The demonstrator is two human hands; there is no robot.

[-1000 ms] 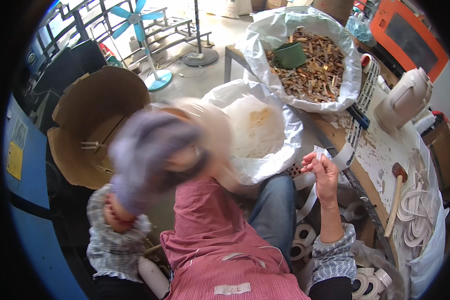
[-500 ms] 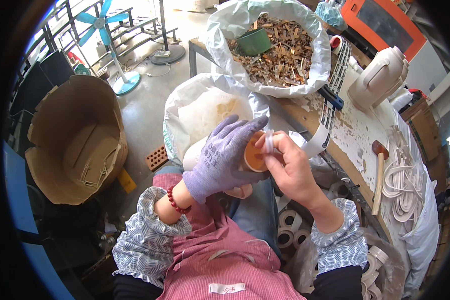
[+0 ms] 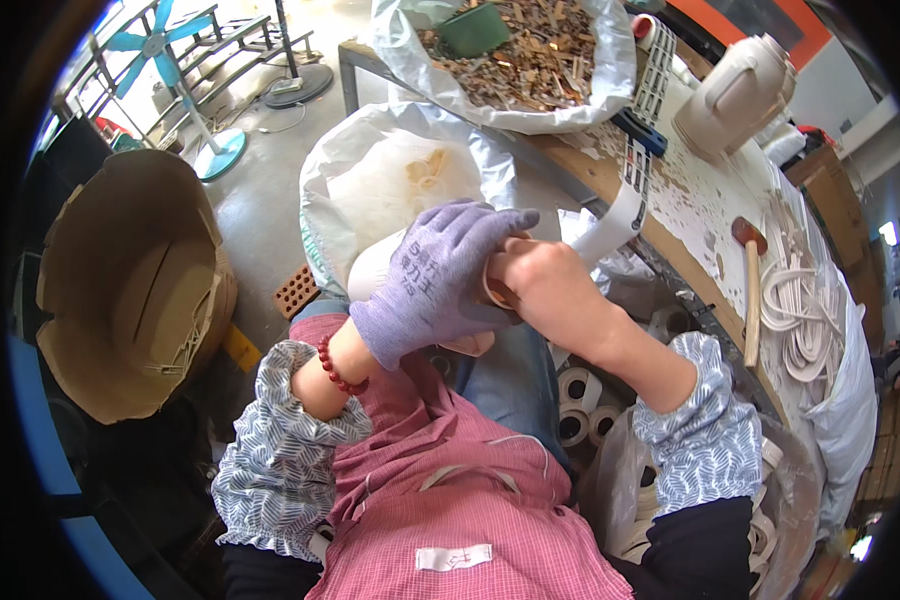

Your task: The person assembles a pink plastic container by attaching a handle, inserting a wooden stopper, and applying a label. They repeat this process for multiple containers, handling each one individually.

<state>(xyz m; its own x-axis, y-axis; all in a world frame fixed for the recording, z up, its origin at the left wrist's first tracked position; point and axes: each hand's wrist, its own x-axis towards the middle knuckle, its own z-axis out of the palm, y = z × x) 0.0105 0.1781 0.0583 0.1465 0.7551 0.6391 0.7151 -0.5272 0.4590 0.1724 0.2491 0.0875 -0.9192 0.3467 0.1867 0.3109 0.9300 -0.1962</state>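
Note:
My left hand (image 3: 435, 275), in a purple-grey work glove, is wrapped round a white cylinder (image 3: 372, 266) held above my lap. The cylinder's open end, with a pale rim and an orange-brown inside (image 3: 497, 287), points right. My bare right hand (image 3: 545, 283) is curled at that opening, its knuckles up and its fingertips hidden inside or behind the rim. Whatever it pinches cannot be seen. Just beyond the cylinder stands a white bag (image 3: 315, 190) with cloudy clear plastic and a yellowish piece in it.
A worn workbench (image 3: 685, 215) at the right bears a bag of brown scraps (image 3: 530, 60), a beige thermos jug (image 3: 735, 95), a wooden-handled mallet (image 3: 752, 290) and coiled pale strips (image 3: 802, 320). An open cardboard box (image 3: 135, 290) and a blue fan (image 3: 160, 45) stand left. White rolls (image 3: 575, 390) lie below the bench.
My right hand has turned over and moved into the cylinder's opening. The small translucent piece it pinched is now out of sight. The left hand keeps its hold, and the view has shifted.

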